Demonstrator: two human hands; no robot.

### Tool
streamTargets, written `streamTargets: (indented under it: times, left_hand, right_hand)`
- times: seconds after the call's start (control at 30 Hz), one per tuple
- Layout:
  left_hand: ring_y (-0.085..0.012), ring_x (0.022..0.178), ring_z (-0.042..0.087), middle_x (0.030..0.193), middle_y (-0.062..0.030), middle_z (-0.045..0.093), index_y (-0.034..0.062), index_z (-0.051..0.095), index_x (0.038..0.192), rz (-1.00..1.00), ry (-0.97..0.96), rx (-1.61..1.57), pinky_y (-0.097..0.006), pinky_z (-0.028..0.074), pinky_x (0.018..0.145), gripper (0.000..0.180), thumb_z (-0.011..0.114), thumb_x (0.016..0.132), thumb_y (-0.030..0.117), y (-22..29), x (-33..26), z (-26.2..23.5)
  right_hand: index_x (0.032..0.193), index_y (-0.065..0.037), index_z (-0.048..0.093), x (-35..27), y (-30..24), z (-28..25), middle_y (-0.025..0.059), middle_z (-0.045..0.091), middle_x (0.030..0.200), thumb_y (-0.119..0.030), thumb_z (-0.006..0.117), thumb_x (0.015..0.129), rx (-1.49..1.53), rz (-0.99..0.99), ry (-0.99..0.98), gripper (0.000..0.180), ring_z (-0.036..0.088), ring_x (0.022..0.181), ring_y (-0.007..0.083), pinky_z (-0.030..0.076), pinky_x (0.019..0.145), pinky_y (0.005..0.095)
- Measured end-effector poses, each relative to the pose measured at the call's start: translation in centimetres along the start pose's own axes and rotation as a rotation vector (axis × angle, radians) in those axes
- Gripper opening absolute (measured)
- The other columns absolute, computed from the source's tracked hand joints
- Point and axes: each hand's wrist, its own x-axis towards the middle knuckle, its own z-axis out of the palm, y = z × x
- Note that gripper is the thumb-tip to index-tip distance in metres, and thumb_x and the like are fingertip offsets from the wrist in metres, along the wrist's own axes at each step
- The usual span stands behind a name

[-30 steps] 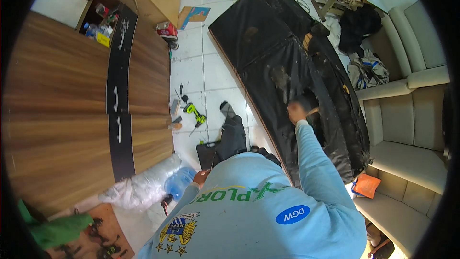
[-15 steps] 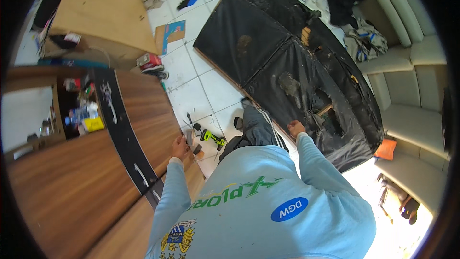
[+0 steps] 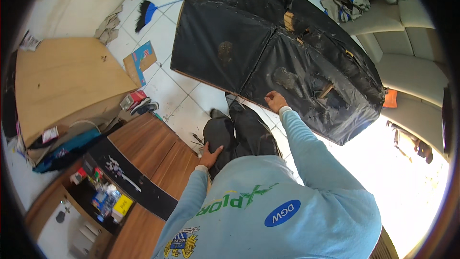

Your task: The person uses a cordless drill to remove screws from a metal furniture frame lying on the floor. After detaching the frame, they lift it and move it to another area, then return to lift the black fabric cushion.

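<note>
My left hand rests against my dark trousers at the left knee, its fingers apart. My right hand is at the near edge of a large overturned piece of furniture with torn black covering. The fingers of that hand are curled together; whatever they hold, if anything, is too small to make out. Wood shows through a hole in the covering to the right of my hand. A thin wooden edge runs along its near side.
A brown wood-grain cabinet with cluttered shelves stands at left, beside a light wooden box. On the tiles lie a blue broom, cardboard and a red box. A beige sofa lines the right.
My view has turned, and my body has shifted toward the black furniture. My left hand has moved from the cabinet's edge to my knee. The green drill is no longer visible.
</note>
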Motion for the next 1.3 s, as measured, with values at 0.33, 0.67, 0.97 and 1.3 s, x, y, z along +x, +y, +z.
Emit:
streamTargets:
  times: [0.33, 0.67, 0.97, 1.3]
  left_hand:
    - [-0.0409, 0.143, 0.041, 0.158, -0.0279, 0.035, -0.0027, 0.009, 0.159, -0.068, -0.367, 0.512, -0.043, 0.037, 0.119, 0.133, 0.084, 0.069, 0.062, 3.7, 12.9, -5.4]
    - [-0.0410, 0.134, 0.053, 0.158, -0.0248, 0.034, 0.0133, -0.002, 0.162, -0.245, -0.118, 1.013, -0.051, 0.051, 0.105, 0.120, 0.078, 0.082, 0.053, 11.0, 19.3, -1.3]
    - [-0.0359, 0.123, 0.061, 0.145, -0.0161, 0.052, 0.0147, 0.042, 0.150, -0.112, 0.095, 1.072, -0.048, 0.055, 0.098, 0.075, 0.067, 0.089, 0.051, 7.6, 21.2, 2.5]
    - [-0.0352, 0.126, 0.059, 0.142, -0.0149, 0.055, 0.0139, 0.050, 0.144, -0.126, 0.190, 1.041, -0.048, 0.053, 0.101, 0.067, 0.066, 0.088, 0.046, 5.6, 21.9, 4.9]
  right_hand:
    - [0.114, -0.007, 0.067, -3.6, 2.0, 6.6, 0.0204, 0.074, 0.103, -0.031, 0.070, 0.088, 0.129, 0.204, 0.117, 0.035, 0.070, 0.100, 0.0383, 0.054, 0.092, 0.0446]
    - [0.113, -0.006, 0.070, -5.1, 9.2, 16.7, 0.0204, 0.075, 0.104, -0.034, 0.070, 0.088, 0.161, 0.474, 0.011, 0.037, 0.071, 0.104, 0.0348, 0.054, 0.096, 0.0420]
    - [0.116, -0.008, 0.066, 14.2, 11.9, 15.7, 0.0202, 0.074, 0.102, -0.026, 0.068, 0.089, 0.138, 0.199, 0.217, 0.033, 0.070, 0.104, 0.0383, 0.054, 0.093, 0.0439]
    - [0.128, -0.003, 0.055, 24.5, 6.9, 6.8, 0.0253, 0.054, 0.126, -0.020, 0.072, 0.087, 0.119, 0.047, 0.768, 0.047, 0.055, 0.117, 0.0452, 0.046, 0.101, 0.0498]
